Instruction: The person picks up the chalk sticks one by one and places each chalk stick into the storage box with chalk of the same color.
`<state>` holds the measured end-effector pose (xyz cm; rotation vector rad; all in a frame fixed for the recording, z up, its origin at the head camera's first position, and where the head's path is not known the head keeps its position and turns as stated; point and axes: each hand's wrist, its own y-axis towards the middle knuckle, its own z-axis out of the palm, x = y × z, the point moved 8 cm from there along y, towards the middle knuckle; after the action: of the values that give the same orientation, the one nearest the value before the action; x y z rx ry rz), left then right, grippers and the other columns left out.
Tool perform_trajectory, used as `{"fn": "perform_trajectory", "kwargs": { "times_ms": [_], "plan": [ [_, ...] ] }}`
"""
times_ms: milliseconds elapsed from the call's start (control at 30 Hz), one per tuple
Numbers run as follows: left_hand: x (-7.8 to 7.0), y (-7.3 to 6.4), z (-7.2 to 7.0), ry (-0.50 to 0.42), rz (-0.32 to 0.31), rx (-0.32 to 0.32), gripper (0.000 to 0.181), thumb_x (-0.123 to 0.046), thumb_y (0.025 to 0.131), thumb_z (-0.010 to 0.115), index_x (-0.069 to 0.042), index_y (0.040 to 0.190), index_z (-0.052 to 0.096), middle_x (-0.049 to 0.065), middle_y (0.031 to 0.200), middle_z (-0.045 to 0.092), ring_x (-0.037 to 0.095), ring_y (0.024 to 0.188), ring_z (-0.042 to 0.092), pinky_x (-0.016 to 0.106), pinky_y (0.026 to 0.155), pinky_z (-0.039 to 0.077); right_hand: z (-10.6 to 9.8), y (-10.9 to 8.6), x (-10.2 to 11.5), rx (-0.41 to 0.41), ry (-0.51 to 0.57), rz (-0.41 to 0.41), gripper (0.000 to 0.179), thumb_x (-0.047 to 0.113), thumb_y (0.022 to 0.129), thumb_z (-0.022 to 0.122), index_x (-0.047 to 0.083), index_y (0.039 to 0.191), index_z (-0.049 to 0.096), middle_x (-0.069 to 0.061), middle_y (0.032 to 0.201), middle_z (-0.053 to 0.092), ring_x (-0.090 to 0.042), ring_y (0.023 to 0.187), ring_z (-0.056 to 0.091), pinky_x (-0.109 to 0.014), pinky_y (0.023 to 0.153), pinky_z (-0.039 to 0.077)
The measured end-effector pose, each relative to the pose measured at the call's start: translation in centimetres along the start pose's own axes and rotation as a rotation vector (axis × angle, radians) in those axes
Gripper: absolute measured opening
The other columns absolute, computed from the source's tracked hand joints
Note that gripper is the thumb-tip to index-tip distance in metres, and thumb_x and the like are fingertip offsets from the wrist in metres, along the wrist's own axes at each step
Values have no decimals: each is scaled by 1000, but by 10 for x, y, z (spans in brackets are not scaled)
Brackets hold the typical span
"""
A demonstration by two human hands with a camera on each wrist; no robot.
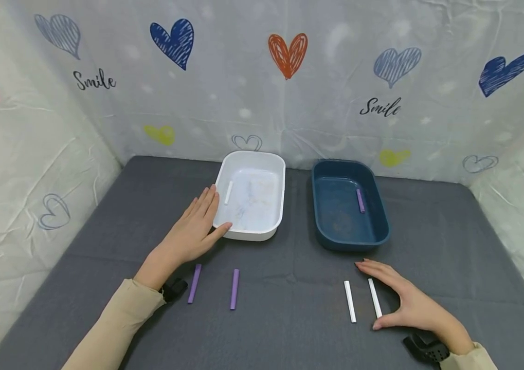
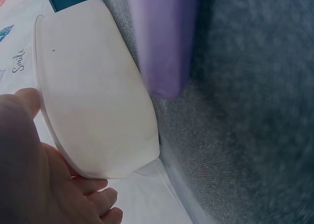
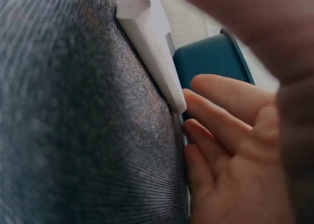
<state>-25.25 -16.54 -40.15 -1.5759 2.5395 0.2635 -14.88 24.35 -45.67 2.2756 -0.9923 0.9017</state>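
Note:
My left hand [image 1: 195, 226] lies with straight fingers along the left rim of a white tray [image 1: 250, 235]; the left wrist view has the fingers at that rim. Inside the tray is a white chalk stick [image 1: 228, 193]. My right hand [image 1: 410, 300] spreads around another white chalk stick [image 1: 375, 298] on the table, thumb at its near end, fingers beyond its far end. A second white chalk stick [image 1: 349, 301] lies just left of it. Two purple chalk sticks, one at the left [image 1: 194, 283] and one farther right [image 1: 234, 289], lie below the white tray.
A dark blue tray [image 1: 351, 244] stands right of the white one, with a purple chalk stick [image 1: 360, 201] inside. Grey cloth [image 1: 289, 324] covers the table. Printed curtains [image 1: 243, 97] hang behind it and at both sides.

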Motion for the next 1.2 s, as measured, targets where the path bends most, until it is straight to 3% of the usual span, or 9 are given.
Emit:
{"fn": "perform_trajectory", "kwargs": {
  "times_ms": [133,333,600,867,1200],
  "plan": [
    [0,0,0,-11,0,-2,83,-52,105,36,8,155,7,21,164,-3,35,151,-1,53,120,9,0,0,-2,9,-44,54,102,32,69,92,16,154,37,-4,156,36,-10,142,30,-14,103,27],
    [-1,1,0,-22,7,-14,83,-50,105,37,9,155,8,22,164,-2,36,151,-1,54,120,9,-3,0,-1,0,-37,56,100,32,69,92,16,153,41,-1,152,40,-10,137,36,-13,101,30],
    [-1,0,1,-26,-7,-15,82,-51,106,35,8,155,6,21,164,-4,36,151,0,53,120,9,-6,-3,-4,54,-40,110,97,36,73,89,20,154,38,1,154,38,-5,139,33,-18,103,33],
    [-2,0,0,-14,-13,-9,82,-51,106,34,8,155,6,21,164,-5,38,151,2,53,120,10,-12,-3,-3,19,-12,102,90,31,73,90,19,150,45,-1,151,43,-4,138,34,-11,103,27],
    [-3,0,1,-22,-15,-5,82,-50,106,35,9,155,6,21,164,-5,37,151,1,54,120,10,-15,-5,-7,-33,31,102,82,29,74,89,17,146,50,-2,149,48,-3,137,38,-10,104,28]
  ]
}}
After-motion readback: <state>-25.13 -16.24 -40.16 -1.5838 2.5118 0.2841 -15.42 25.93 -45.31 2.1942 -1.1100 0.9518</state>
